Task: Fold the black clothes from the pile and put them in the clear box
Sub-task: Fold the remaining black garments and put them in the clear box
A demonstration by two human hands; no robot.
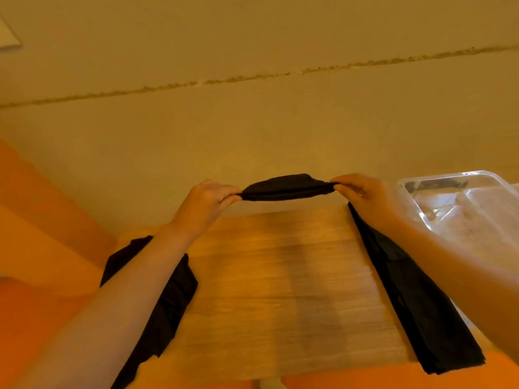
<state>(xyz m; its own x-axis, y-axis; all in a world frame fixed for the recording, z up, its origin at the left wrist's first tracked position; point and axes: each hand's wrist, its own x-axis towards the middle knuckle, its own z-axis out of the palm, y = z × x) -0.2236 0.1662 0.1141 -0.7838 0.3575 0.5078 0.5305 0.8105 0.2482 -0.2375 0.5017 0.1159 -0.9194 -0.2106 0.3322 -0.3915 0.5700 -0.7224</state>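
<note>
Cloth is stretched between both hands above the far edge of the counter (280,276). The left hand (207,203) pinches one end of the black garment (286,188) with its fingers curled round the fabric, and the right hand (362,196) pinches the other end the same way. The held edge runs left to right between them, its long axis parallel to the counter's far edge, sagging only slightly upward in the middle. More black fabric hangs down under each forearm: one length (415,304) trails along the counter's right edge toward the near right corner, another (165,299) lies at the left edge beneath the left arm. Whether these are parts of the same garment or separate pieces from the pile I cannot tell.

The clear box (460,203) sits at the far right, just beside the right hand and well apart from the left. Something dark shows in it, too blurred to identify. Judging from this, the fold is not yet finished, and the right hand is the nearer one to carry the piece to the box.
</note>
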